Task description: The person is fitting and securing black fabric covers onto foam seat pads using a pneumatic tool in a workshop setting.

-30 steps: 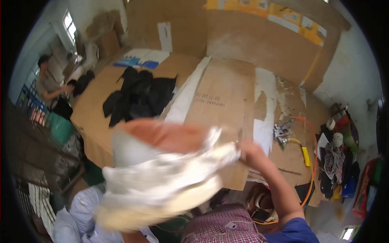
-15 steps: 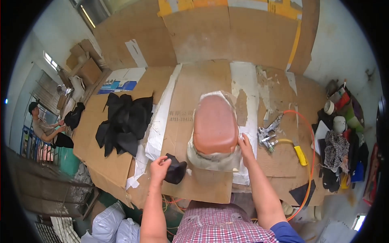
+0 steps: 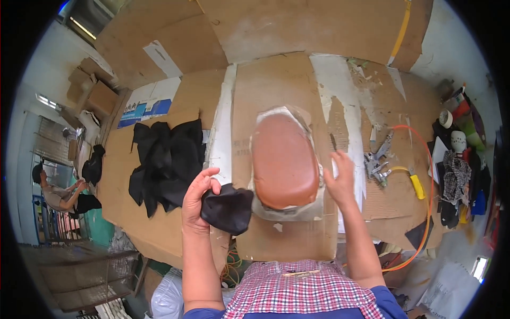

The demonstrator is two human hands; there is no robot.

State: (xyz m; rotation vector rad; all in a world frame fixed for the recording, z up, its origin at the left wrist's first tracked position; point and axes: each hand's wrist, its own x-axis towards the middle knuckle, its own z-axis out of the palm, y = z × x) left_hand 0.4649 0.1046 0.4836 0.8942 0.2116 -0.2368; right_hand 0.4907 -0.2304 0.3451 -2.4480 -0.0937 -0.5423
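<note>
Cardboard-covered table [image 3: 276, 80], its near edge just ahead of the checked apron. Brown seat cushion [image 3: 284, 159] lying at centre on pale backing, bare cardboard open above it and along its near side. Left hand [image 3: 197, 199] closed around a wad of black cloth [image 3: 228, 209], held just off the cushion's lower left corner. Right hand [image 3: 340, 178] open, fingers spread, hovering beside the cushion's right edge. Heap of black fabric [image 3: 167, 162] further left. Metal spray gun [image 3: 378, 159] with orange hose [image 3: 425, 159] to the right, well apart from the cushion. Cardboard boxes [image 3: 95, 90] stacked far left, contents not visible.
</note>
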